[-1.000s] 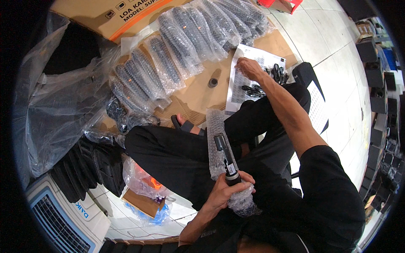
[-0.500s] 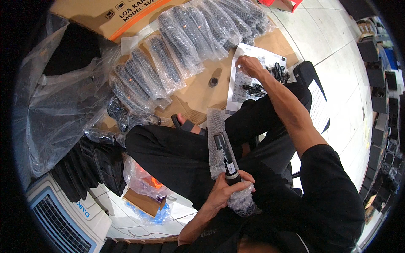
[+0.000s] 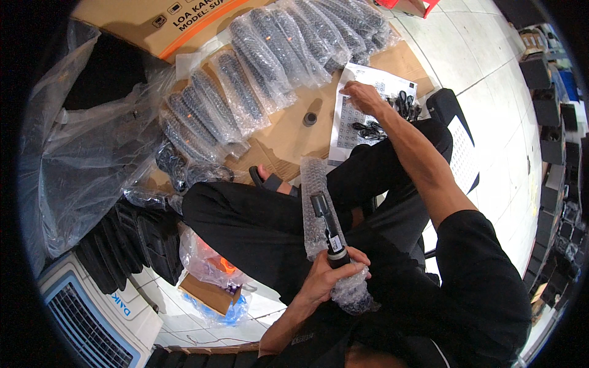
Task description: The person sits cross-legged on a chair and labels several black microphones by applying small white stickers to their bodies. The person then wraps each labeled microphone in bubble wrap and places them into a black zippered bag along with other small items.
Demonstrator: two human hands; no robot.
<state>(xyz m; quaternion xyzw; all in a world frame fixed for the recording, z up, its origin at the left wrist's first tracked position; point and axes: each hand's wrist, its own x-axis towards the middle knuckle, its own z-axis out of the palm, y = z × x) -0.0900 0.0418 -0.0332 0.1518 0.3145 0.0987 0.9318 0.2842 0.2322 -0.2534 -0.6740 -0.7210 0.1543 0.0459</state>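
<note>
A black handheld microphone (image 3: 332,228) rests in my left hand (image 3: 326,274), whose fingers are wrapped round its body. The handle is uncovered and points away from me, its inner part with a small white label exposed. Bubble wrap (image 3: 353,293) bunches round the microphone's other end, by my palm. My right hand (image 3: 364,98) reaches out over a white sheet with rows of small printed marks (image 3: 345,132). Its fingers are bent and pressed together at the sheet's upper left part; whatever lies between the fingertips is too small to make out.
Several bubble-wrapped black microphones (image 3: 264,55) lie in a row on flat cardboard (image 3: 288,132). A small black cap-like cylinder (image 3: 310,119) stands there. Bundled black cables (image 3: 370,130) lie on the sheet. An empty bubble-wrap sleeve (image 3: 316,178) lies across my lap. A large carton (image 3: 135,21) is behind.
Hardly anything differs. My right hand's fingers have shifted very slightly over the sheet, while my left hand keeps the microphone in the same place.
</note>
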